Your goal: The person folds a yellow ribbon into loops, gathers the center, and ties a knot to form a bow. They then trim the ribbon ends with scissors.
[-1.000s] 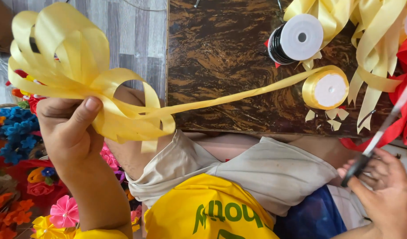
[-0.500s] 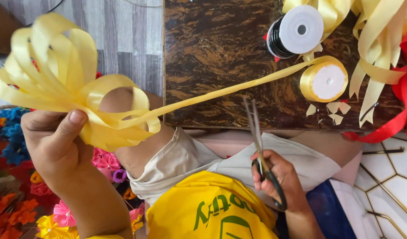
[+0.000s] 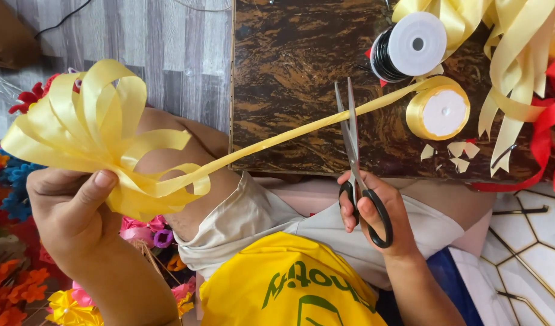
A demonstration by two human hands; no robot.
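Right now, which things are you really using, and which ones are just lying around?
In use:
left hand pinching the yellow ribbon bow
right hand holding the scissors
ribbon strand
yellow ribbon spool

Just lying about:
black-and-white spool
ribbon scraps
red ribbon
paper flowers

A home craft corner, worked seated on the floor: grey wood-look flooring (image 3: 139, 42), a low brown marbled counter (image 3: 295, 90) strewn with ribbon spools (image 3: 437, 111), yellow ribbon loops (image 3: 519, 54), red ribbon (image 3: 546, 139), and heaps of bright artificial flowers (image 3: 18, 265) alongside.
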